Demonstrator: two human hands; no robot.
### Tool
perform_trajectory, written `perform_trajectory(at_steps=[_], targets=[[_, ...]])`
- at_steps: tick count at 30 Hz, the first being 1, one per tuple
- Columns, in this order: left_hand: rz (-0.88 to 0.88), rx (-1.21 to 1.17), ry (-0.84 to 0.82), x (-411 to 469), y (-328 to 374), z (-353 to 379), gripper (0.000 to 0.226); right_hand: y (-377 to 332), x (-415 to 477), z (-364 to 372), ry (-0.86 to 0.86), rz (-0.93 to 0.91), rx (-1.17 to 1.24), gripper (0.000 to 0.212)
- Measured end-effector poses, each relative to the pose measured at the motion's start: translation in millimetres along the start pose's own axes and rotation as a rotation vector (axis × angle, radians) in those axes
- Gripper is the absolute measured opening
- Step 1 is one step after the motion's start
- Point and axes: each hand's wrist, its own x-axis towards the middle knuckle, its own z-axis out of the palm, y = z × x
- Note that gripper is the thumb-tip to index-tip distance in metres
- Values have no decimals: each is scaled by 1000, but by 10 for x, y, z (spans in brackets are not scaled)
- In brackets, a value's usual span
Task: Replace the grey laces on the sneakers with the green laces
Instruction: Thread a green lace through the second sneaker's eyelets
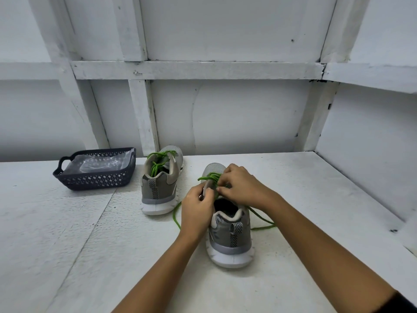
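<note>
At top eyelets of near grey mesh sneaker (232, 236): pinching bright green cord lace (209, 176) with right hand (241, 184), gripping its tongue flap with left hand (197, 211). Beyond-left of it, second grey mesh sneaker (160, 188), already green-laced. Likely to skip an eyelet or end up uneven, given slack tails on both sides.
</note>
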Motion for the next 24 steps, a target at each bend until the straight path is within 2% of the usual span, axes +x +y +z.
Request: perform_trajectory(at_steps=[5,10,13,16,18,19,21,24], targets=[[6,7,-1,-3,20,-6,30,16,-158,-198,110,-109,287,11],[33,28,5,-6,17,-6,31,36,-376,-555,14,-144,586,10],[39,62,-19,22,0,-5,23,-33,-389,-597,-38,-67,718,19],[99,133,7,63,10,-29,19,-155,-296,-654,-77,136,1217,25],[243,168,55,71,86,-77,21,-230,-204,-768,-97,250,1632,25],[310,154,21,62,155,-104,22,-272,-148,-830,-74,282,1792,25],[317,26,-173,23,333,-153,29,-369,-41,-917,29,318,1982,26],[248,-132,-471,-7,545,-200,34,-508,80,-954,107,351,2079,29]])
